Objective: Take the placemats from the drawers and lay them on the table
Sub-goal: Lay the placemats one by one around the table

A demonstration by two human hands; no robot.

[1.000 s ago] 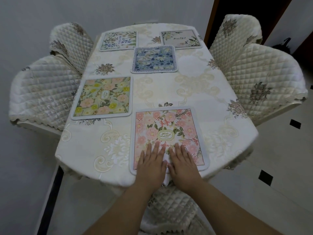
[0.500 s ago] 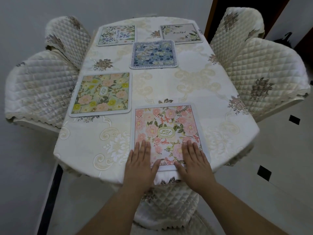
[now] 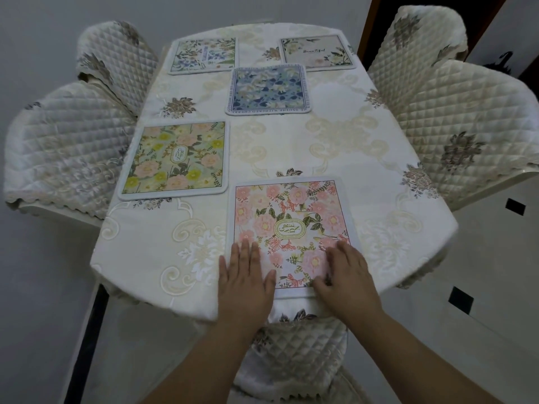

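Pink floral placemat [image 3: 291, 228], flat and squarish with rounded corners and a pale grey border, lying at lower centre of the frame on the near end of the worktop [image 3: 291, 147]; oval label printed at its middle. Left hand [image 3: 245, 282] flat on the near left corner, fingers straight and close together, partly on the mat and partly on the cloth beside it. Right hand [image 3: 345, 275] on the near right corner, fingers extended and slightly blurred, thumb out to the left. Hands apart, both open-palmed and pressing down, nothing gripped. Forearms reaching up from the bottom edge of the frame.

Yellow-green floral placemat [image 3: 175, 160] at centre left, apart from the pink one. Blue floral placemat [image 3: 267, 90] above centre, lettered along its border. Pale blue-and-white placemat [image 3: 203, 55] at upper left and cream placemat [image 3: 318, 52] with script lettering at upper right, its near left corner touching or just beside the blue one.

Worktop covered in a glossy cream tablecloth with embossed scrolls and brownish flower motifs, rounded at the near end. Quilted, diamond-stitched cream chair covers [image 3: 64, 153] with scalloped hems on chairs left, right and at the bottom centre. Pale floor tiles with small black insets at lower right.
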